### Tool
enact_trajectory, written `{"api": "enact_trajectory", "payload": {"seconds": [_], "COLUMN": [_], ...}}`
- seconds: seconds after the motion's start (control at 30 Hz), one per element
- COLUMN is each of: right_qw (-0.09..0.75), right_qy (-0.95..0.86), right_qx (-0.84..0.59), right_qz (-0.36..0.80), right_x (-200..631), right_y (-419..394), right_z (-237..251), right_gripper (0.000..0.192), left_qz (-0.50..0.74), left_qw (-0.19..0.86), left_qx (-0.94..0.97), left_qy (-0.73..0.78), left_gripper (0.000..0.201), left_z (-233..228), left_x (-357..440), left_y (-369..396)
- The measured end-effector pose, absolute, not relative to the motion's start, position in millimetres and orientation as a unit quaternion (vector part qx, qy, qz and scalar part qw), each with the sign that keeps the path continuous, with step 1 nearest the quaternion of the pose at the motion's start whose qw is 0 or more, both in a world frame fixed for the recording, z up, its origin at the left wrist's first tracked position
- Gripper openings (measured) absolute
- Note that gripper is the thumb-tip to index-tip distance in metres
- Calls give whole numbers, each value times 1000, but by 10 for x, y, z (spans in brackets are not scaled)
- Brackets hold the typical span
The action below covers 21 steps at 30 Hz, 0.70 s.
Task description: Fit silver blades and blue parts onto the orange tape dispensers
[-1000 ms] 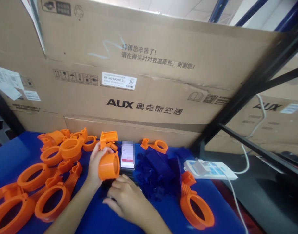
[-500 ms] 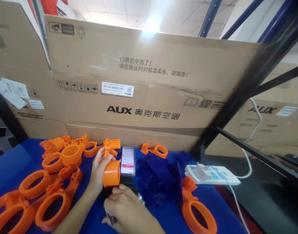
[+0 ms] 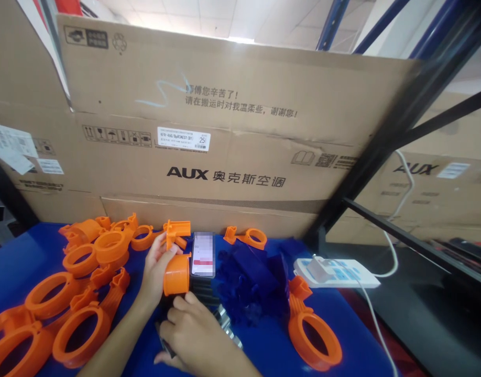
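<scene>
My left hand [image 3: 156, 267] grips an orange plastic ring part [image 3: 176, 275], tilted so its round collar faces right, with its bracket end above my fingers. My right hand [image 3: 197, 332] is closed just below the collar, its fingertips close against the lower edge. A slim dark tool [image 3: 167, 345] shows under that hand; its working end is hidden, so I cannot tell its kind. Beyond the collar a phone [image 3: 203, 255] leans with its screen lit. Shiny metal pieces [image 3: 228, 327] show to the right of my right hand.
Several orange ring parts [image 3: 81, 335] lie on the blue table [image 3: 142, 356] at left. Dark blue scraps [image 3: 250, 283] are heaped right of the phone, near two more orange rings [image 3: 315, 340]. A power strip [image 3: 338, 273] with cables lies right. A cardboard box [image 3: 225, 120] stands behind.
The view has shifted slightly, so everything sits a little further left and up. My hands keep the same hold, and more of the metal pieces beside my right hand shows.
</scene>
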State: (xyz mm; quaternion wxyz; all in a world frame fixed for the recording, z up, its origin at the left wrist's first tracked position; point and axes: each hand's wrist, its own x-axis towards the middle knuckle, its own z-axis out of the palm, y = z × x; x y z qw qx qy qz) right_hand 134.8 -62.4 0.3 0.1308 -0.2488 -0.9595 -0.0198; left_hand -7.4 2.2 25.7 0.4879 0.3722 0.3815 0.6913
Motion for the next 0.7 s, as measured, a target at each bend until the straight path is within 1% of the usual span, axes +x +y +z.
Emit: {"api": "enact_trajectory", "payload": {"seconds": [0.1,0.17,0.2,0.23,0.3,0.4,0.47,0.57,0.7], "right_qw": [145,177,207,248,366,555,646,688,670], "right_qy": [-959,-958,-953,-941,-881,-704,-564,-431,-416], "right_qx": [-244,-225,-214,-210,-244,-360,-405,-403,-385], "right_qz": [-1,31,60,95,173,260,317,421,480], "right_x": [1351,1381,1412,1457,1583,1810,1923,1977,1926], "right_y": [-622,-623,-623,-620,-599,-500,-399,-257,-186], "right_z": [26,84,126,173,274,422,504,585,586], "right_gripper": [52,43,38,37,44,45,46,42,38], "left_qz": [690,693,694,696,697,688,671,642,607], "left_qw": [481,481,486,494,518,549,569,602,632], "left_qx": [377,369,361,351,329,318,324,332,336], "left_qy": [387,390,389,385,372,353,347,340,346], "left_gripper": [44,45,46,46,44,42,43,44,46], "left_z": [247,251,257,265,289,334,357,356,298], "left_x": [-67,-63,-63,-63,-65,-48,-5,106,249], "left_y": [31,35,35,33,18,-35,-89,-181,-267]}}
